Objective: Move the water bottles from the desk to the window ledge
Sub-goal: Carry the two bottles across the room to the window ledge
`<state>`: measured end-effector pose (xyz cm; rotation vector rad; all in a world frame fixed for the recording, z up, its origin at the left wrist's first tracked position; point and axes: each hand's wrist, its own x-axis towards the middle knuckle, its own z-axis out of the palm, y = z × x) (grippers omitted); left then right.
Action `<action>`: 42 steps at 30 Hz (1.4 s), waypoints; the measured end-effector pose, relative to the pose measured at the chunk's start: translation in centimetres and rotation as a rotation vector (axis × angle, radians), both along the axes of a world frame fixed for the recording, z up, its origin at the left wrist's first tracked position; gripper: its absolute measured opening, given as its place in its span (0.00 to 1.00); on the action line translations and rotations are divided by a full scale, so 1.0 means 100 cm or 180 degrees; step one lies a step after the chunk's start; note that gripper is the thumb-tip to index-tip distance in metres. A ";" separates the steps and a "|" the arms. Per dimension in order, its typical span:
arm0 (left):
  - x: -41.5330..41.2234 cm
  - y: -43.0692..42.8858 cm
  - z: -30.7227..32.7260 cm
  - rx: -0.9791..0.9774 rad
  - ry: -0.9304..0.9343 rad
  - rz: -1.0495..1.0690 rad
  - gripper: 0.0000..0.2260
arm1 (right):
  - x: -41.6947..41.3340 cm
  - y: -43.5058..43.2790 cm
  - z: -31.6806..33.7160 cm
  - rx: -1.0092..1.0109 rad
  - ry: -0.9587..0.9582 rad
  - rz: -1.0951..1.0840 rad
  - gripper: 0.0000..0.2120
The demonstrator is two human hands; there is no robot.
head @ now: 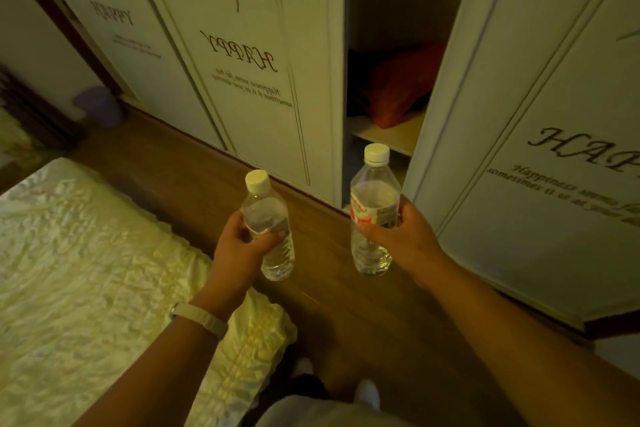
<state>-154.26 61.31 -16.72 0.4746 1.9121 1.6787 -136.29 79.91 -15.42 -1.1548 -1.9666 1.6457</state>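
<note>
**Both bottles in hand, ledge not in sight**

My left hand (242, 250) is wrapped round the left bottle (266, 215), thumb across the front, holding it upright with a slight lean. My right hand (407, 239) grips the right bottle (375, 198) at its red-and-white label, and that one stands close to upright. Both are capped and look mostly full of clear water. The two bottles are apart, carried in the air over the floor (329, 288), touching nothing but my hands. To my left lies the bed (86, 253). Ahead is a wardrobe (242, 45) with one door ajar and an orange bundle (398, 87) inside. Neither the table nor the window ledge shows from here. I judge the pick-up done and the carry under way. What is left is reaching the ledge and setting both bottles down on it.
</note>
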 end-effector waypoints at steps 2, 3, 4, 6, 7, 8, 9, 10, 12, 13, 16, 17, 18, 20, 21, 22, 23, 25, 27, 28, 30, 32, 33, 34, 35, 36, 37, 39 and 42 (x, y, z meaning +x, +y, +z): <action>-0.015 0.016 0.000 -0.0010 -0.0013 0.0025 0.27 | -0.018 0.017 0.000 -0.0018 -0.0017 0.0088 0.32; -0.023 0.024 -0.001 -0.0003 -0.0024 0.0074 0.28 | -0.029 0.025 0.000 -0.0033 -0.0034 0.0129 0.31; -0.033 0.030 -0.003 0.0001 -0.0044 0.0141 0.29 | -0.040 0.033 -0.001 -0.0056 -0.0054 0.0168 0.30; -0.055 0.044 -0.007 0.0013 -0.0099 0.0244 0.30 | -0.065 0.049 -0.003 -0.0114 -0.0056 0.0258 0.27; -0.067 0.051 -0.010 0.0014 -0.0125 0.0251 0.29 | -0.079 0.057 -0.004 -0.0131 -0.0059 0.0304 0.25; -0.080 0.058 -0.013 0.0005 -0.0152 0.0235 0.28 | -0.093 0.065 -0.006 -0.0142 -0.0066 0.0343 0.25; -0.094 0.065 -0.017 -0.0011 -0.0174 0.0203 0.28 | -0.109 0.073 -0.007 -0.0154 -0.0072 0.0386 0.24; -0.108 0.073 -0.020 -0.0020 -0.0193 0.0179 0.28 | -0.126 0.082 -0.009 -0.0157 -0.0073 0.0427 0.23; -0.144 0.090 -0.027 0.0030 -0.0224 0.0179 0.28 | -0.163 0.098 -0.012 -0.0141 -0.0055 0.0475 0.22; -0.163 0.100 -0.030 0.0082 -0.0248 0.0199 0.27 | -0.183 0.107 -0.015 -0.0120 -0.0034 0.0482 0.23; -0.219 0.125 -0.031 0.0179 -0.0391 0.0199 0.26 | -0.241 0.131 -0.016 -0.0105 0.0001 0.0529 0.25; -0.235 0.130 -0.028 0.0174 -0.0414 0.0209 0.28 | -0.259 0.136 -0.013 -0.0124 0.0000 0.0573 0.25; -0.253 0.136 -0.024 0.0179 -0.0419 0.0236 0.31 | -0.278 0.141 -0.009 -0.0145 0.0009 0.0626 0.25; -0.286 0.145 -0.011 0.0253 -0.0395 0.0281 0.34 | -0.317 0.152 0.001 -0.0131 0.0051 0.0703 0.24; -0.302 0.149 -0.007 0.0268 -0.0351 0.0310 0.33 | -0.337 0.157 0.005 -0.0083 0.0114 0.0732 0.23; -0.315 0.151 -0.004 0.0274 -0.0308 0.0341 0.32 | -0.355 0.161 0.007 -0.0033 0.0185 0.0751 0.22; -0.326 0.153 0.000 0.0275 -0.0287 0.0383 0.30 | -0.372 0.164 0.009 -0.0010 0.0243 0.0766 0.22; -0.345 0.152 0.005 0.0305 -0.0235 0.0492 0.29 | -0.402 0.166 0.016 -0.0032 0.0326 0.0830 0.24; -0.364 0.149 0.010 0.0292 -0.0166 0.0671 0.29 | -0.431 0.167 0.021 -0.0047 0.0377 0.0975 0.24; -0.375 0.146 0.012 0.0300 -0.0136 0.0777 0.28 | -0.446 0.169 0.023 -0.0039 0.0400 0.1052 0.25; -0.395 0.141 0.014 0.0285 -0.0057 0.0934 0.25 | -0.476 0.171 0.024 -0.0006 0.0426 0.1193 0.25; -0.415 0.135 0.015 0.0182 0.0031 0.1041 0.24 | -0.506 0.172 0.022 -0.0028 0.0424 0.1337 0.24; -0.424 0.133 0.015 0.0148 0.0051 0.1110 0.24 | -0.521 0.173 0.020 -0.0049 0.0429 0.1417 0.23; -0.433 0.131 0.016 0.0150 0.0059 0.1229 0.24 | -0.537 0.174 0.018 -0.0088 0.0440 0.1504 0.23; -0.443 0.131 0.017 0.0153 0.0062 0.1370 0.23 | -0.554 0.176 0.015 -0.0146 0.0458 0.1598 0.23; -0.452 0.131 0.018 0.0153 0.0059 0.1508 0.23 | -0.572 0.178 0.013 -0.0194 0.0469 0.1692 0.23; -0.461 0.132 0.019 0.0142 0.0059 0.1618 0.23 | -0.591 0.180 0.010 -0.0221 0.0469 0.1782 0.24; -0.480 0.137 0.023 0.0137 0.0113 0.1790 0.23 | -0.630 0.183 0.006 -0.0219 0.0438 0.1960 0.25; -0.510 0.146 0.029 0.0124 0.0078 0.2157 0.20 | -0.685 0.185 0.005 -0.0188 0.0405 0.2197 0.28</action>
